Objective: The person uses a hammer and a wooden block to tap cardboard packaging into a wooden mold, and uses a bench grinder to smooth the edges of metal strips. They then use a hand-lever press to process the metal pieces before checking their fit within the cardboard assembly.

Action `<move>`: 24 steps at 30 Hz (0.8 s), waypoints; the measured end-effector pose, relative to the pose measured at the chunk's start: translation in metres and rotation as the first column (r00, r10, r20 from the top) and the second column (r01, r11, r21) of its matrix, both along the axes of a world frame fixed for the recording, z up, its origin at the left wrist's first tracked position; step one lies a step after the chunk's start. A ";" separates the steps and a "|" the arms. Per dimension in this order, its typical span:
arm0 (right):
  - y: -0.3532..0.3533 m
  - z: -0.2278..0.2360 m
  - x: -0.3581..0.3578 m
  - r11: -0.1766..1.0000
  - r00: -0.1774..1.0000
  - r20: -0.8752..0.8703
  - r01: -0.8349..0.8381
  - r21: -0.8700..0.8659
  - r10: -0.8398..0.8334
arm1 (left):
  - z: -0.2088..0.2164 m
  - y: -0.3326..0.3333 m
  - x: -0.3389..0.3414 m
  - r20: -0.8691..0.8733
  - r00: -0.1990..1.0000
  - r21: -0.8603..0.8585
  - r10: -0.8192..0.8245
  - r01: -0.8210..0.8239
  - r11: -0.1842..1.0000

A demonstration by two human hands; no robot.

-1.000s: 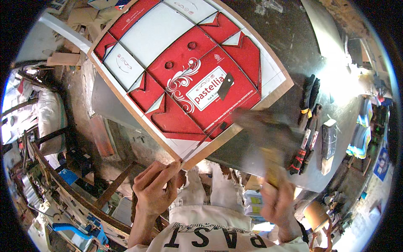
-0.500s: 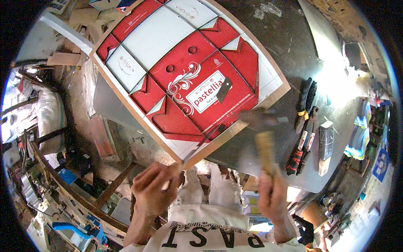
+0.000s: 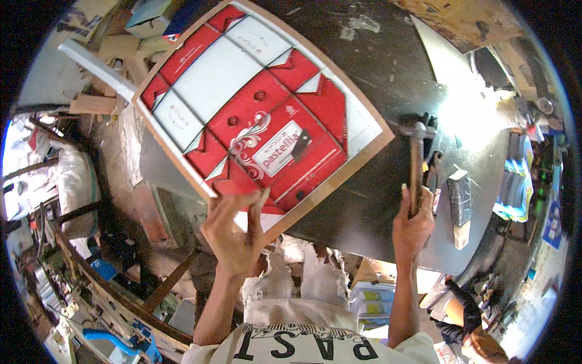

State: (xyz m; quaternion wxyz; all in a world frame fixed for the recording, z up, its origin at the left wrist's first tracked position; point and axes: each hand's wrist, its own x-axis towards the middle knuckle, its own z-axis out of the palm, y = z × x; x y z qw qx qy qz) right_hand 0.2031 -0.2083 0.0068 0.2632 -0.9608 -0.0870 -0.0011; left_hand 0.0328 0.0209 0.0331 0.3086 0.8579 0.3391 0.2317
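A wooden board lies tilted on the dark table in front of me, faced with a red and white printed box layout. Dark lines run across the print, and a small dark flat piece rests on it. Over the board's near left corner is my left hand, slightly blurred, its fingers apart with nothing visible between them. To the right of the board, my right hand grips a hammer by its handle, head up, apart from the board.
The dark tabletop extends to the right. On it lie dark-handled hand tools and a black-wrapped block with a wooden end. A wooden frame stands at my left. Another person is at the lower right.
My right hand has swung the hammer up and right, off the board's near edge. My left hand has moved up over the corner, and the thin dark strip beside it no longer shows. The board appears shifted left.
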 end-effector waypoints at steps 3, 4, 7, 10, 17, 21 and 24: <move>-0.003 -0.009 0.002 0.996 0.991 0.100 -0.089 0.010 0.088 | -0.014 -0.008 -0.004 -0.019 0.996 0.047 -0.090 0.091 0.995; -0.002 -0.007 0.002 0.994 0.994 0.068 -0.093 0.062 0.089 | -0.015 -0.010 -0.004 -0.015 0.995 0.043 -0.095 0.095 0.995; -0.006 -0.002 0.007 0.997 0.997 0.026 -0.074 0.019 0.073 | -0.016 -0.013 -0.001 -0.056 0.991 0.080 -0.125 0.129 0.988; -0.012 -0.002 0.010 0.994 0.993 0.055 -0.100 -0.036 0.101 | -0.024 -0.016 0.004 0.023 0.987 0.040 -0.159 0.158 0.987; -0.062 0.024 0.025 0.993 0.963 0.258 -0.052 -0.102 0.077 | -0.029 -0.015 0.004 0.059 0.993 0.038 -0.100 0.098 0.994; -0.118 0.015 0.051 0.946 0.930 0.361 0.055 -0.318 0.067 | -0.031 -0.012 0.002 0.032 0.986 0.050 -0.162 0.161 0.986; -0.132 0.015 0.062 0.916 0.928 0.372 0.137 -0.378 0.015 | -0.035 -0.012 0.001 0.015 0.986 0.032 -0.164 0.164 0.986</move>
